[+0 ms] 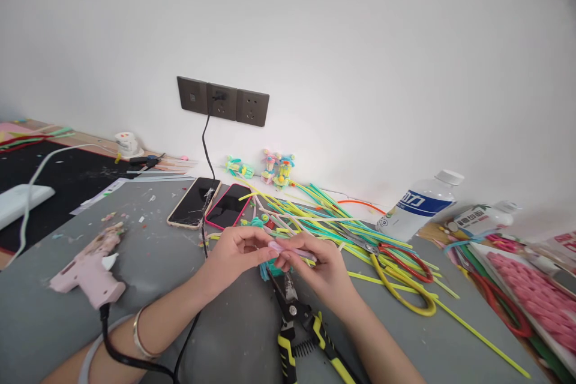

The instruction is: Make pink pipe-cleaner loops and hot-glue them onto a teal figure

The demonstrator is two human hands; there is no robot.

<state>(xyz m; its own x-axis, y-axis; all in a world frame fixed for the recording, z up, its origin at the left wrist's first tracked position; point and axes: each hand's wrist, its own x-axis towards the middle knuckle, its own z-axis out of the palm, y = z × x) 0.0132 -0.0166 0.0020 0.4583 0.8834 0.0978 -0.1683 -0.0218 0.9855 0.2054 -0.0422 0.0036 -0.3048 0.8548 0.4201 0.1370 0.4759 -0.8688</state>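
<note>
My left hand and my right hand meet at the middle of the table, both closed. Between their fingertips lies a short, pale lilac piece that looks like a pipe cleaner, partly covered by the fingers. Just below the hands, spring-loaded cutters with black and yellow handles lie with their handles apart. A small teal fuzzy piece shows behind the fingers. Yellow, green and teal pipe cleaners spread out behind my right hand.
A pink glue gun lies at left, its black cord running under my left forearm. Two phones lie behind the left hand. Scissors, a bottle and a pink braided item are at right. Small fuzzy figures stand by the wall.
</note>
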